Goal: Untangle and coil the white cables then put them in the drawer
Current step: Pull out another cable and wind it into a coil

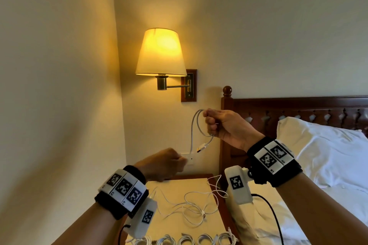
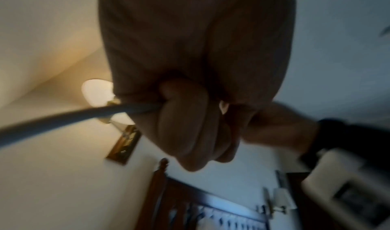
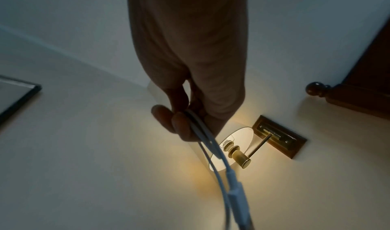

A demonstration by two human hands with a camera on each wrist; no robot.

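I held one white cable (image 1: 196, 125) up in the air above the nightstand (image 1: 180, 185), so its loops could hang free of the tangle. My right hand (image 1: 225, 127) was clamped on the top of the loops, its fingers (image 3: 179, 125) curled round two strands, the plug (image 1: 202, 147) dangling below. My left hand (image 1: 165, 163), lower and nearer the wall, was fisted round the running end to feed the next turn. The loose cables (image 1: 195, 205) still lay knotted along the nightstand's right edge; finished coils (image 1: 199, 239) lined its near edge. I saw no drawer. The wall lamp (image 1: 161, 53) hung close above, and the headboard (image 1: 278, 109) crowded my right wrist.
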